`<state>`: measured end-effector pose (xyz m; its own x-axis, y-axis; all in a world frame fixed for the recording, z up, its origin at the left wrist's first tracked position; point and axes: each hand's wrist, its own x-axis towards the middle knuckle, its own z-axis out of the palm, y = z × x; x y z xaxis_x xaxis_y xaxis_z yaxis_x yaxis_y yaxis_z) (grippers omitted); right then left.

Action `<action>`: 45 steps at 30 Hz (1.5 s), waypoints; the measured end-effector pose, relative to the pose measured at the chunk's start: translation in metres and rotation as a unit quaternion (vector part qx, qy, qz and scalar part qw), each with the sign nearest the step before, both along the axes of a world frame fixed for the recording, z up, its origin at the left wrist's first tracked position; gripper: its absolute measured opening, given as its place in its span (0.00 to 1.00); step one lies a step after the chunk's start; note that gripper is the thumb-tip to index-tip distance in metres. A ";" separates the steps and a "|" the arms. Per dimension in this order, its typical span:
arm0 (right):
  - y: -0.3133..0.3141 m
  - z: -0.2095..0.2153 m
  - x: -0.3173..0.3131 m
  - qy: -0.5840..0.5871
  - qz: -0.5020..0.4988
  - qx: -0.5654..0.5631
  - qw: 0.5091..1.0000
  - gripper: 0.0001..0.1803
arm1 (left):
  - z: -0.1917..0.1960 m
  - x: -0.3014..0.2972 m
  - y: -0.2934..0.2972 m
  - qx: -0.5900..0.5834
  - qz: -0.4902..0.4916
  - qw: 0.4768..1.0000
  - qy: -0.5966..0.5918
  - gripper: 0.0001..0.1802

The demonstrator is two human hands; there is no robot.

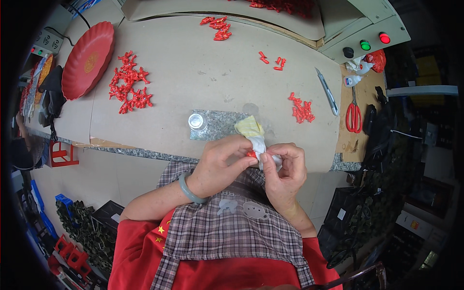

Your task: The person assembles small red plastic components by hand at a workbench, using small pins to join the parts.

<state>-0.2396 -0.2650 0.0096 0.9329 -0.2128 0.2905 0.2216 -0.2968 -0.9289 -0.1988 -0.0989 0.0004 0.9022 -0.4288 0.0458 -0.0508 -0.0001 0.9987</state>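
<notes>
Close together at the table's near edge, both my hands are closed. My left hand (218, 160) pinches a small glossy red piece (251, 154) between thumb and fingers; most of it is hidden. My right hand (285, 175) grips a white and yellow cloth (258, 142) bunched against that piece, its yellow end lying forward on the table. Just beyond my left hand a small round container with a silvery top (196, 122) stands on a speckled grey stone slab (221, 126). To the right lies a loose group of small red pieces (302, 112).
More red figures (128, 86) lie at left beside a scalloped red tray (87, 67). Other red pieces (218, 29) are at the far side. A utility knife (327, 92) and red-handled scissors (354, 117) lie right. A machine with lit buttons (366, 45) borders the back right.
</notes>
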 end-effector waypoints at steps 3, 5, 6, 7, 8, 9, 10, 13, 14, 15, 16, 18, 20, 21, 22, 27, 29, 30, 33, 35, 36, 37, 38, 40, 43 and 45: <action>0.000 0.002 0.000 0.021 -0.002 -0.007 1.000 0.13 | 0.001 0.000 -0.003 -0.011 0.028 0.999 -0.019 0.14; 0.002 0.007 0.000 0.034 -0.009 0.002 0.999 0.12 | 0.000 0.002 -0.002 -0.003 0.019 0.998 -0.057 0.15; 0.003 0.009 0.001 0.046 -0.015 0.010 0.999 0.12 | 0.000 0.003 -0.002 -0.003 0.019 0.998 -0.057 0.15; 0.003 0.008 0.002 0.046 -0.015 0.010 0.999 0.12 | 0.000 0.004 -0.002 0.012 0.017 0.997 -0.072 0.15; 0.003 0.006 0.003 0.036 -0.016 0.014 0.999 0.12 | 0.001 0.004 -0.001 0.027 0.014 0.996 -0.087 0.15; 0.003 0.005 0.004 0.027 -0.016 0.017 0.999 0.12 | 0.002 0.004 -0.001 0.027 0.014 0.996 -0.087 0.15; 0.004 0.005 0.004 0.027 -0.016 0.018 0.999 0.12 | 0.003 0.004 -0.001 0.034 0.015 0.995 -0.089 0.15; 0.005 0.004 0.003 0.034 -0.018 0.047 0.998 0.13 | 0.004 0.003 -0.003 0.031 0.026 0.997 -0.072 0.14; 0.003 0.002 0.004 0.016 -0.012 -0.012 1.000 0.14 | 0.004 0.002 -0.003 0.019 0.034 0.998 -0.053 0.14; 0.002 0.002 0.004 -0.002 -0.007 -0.071 0.997 0.14 | 0.004 0.003 -0.003 0.019 0.034 0.998 -0.053 0.14; 0.002 0.003 0.004 -0.002 -0.007 -0.071 0.997 0.14 | 0.004 0.003 -0.003 0.020 0.032 0.998 -0.052 0.14; 0.003 0.007 0.004 0.007 -0.007 -0.094 0.996 0.14 | 0.006 0.003 -0.003 0.021 0.031 0.998 -0.052 0.14; 0.001 0.005 0.003 0.008 -0.012 -0.042 0.999 0.13 | 0.010 0.005 -0.003 0.030 0.014 0.998 -0.050 0.14; 0.000 0.004 0.003 0.009 -0.015 0.010 1.000 0.13 | 0.008 0.004 -0.003 0.031 0.016 0.998 -0.050 0.14; -0.002 0.005 0.003 0.008 -0.014 0.010 1.000 0.13 | 0.004 0.002 -0.004 0.006 0.009 1.000 0.002 0.15; -0.043 0.033 0.000 -0.114 -0.149 -0.046 0.981 0.08 | 0.002 -0.002 -0.001 -0.115 -0.013 0.984 0.138 0.15; -0.075 0.036 0.003 -0.119 -0.184 -0.101 0.970 0.07 | 0.000 0.003 0.001 -0.169 -0.054 0.963 0.204 0.19; -0.092 0.035 0.002 -0.103 -0.213 -0.147 0.960 0.06 | 0.003 0.004 0.001 -0.170 -0.057 0.962 0.204 0.19; -0.124 0.033 0.007 -0.046 -0.223 -0.288 0.930 0.08 | 0.007 0.006 0.003 -0.171 -0.060 0.953 0.241 0.19; -0.125 0.034 0.009 -0.004 -0.205 -0.380 0.902 0.10 | 0.003 0.005 0.005 -0.180 -0.080 0.941 0.273 0.20; -0.116 0.038 0.010 -0.020 -0.176 -0.423 0.888 0.12 | 0.003 0.006 0.004 -0.180 -0.081 0.941 0.274 0.20; -0.105 0.041 0.010 -0.036 -0.146 -0.465 0.872 0.14 | 0.004 0.006 0.004 -0.179 -0.083 0.943 0.268 0.20; -0.094 0.042 0.008 -0.026 -0.096 -0.394 0.914 0.17 | 0.004 0.006 0.004 -0.178 -0.086 0.945 0.262 0.20; -0.074 0.049 0.003 0.027 0.039 -0.288 0.957 0.20 | 0.003 0.005 0.004 -0.167 -0.085 0.951 0.247 0.19; -0.055 0.054 0.010 0.001 0.166 -0.303 0.939 0.22 | 0.005 0.004 0.002 -0.149 -0.083 0.960 0.223 0.18; -0.051 0.051 0.012 -0.014 0.174 -0.322 0.931 0.20 | 0.007 0.004 0.001 -0.142 -0.082 0.963 0.215 0.17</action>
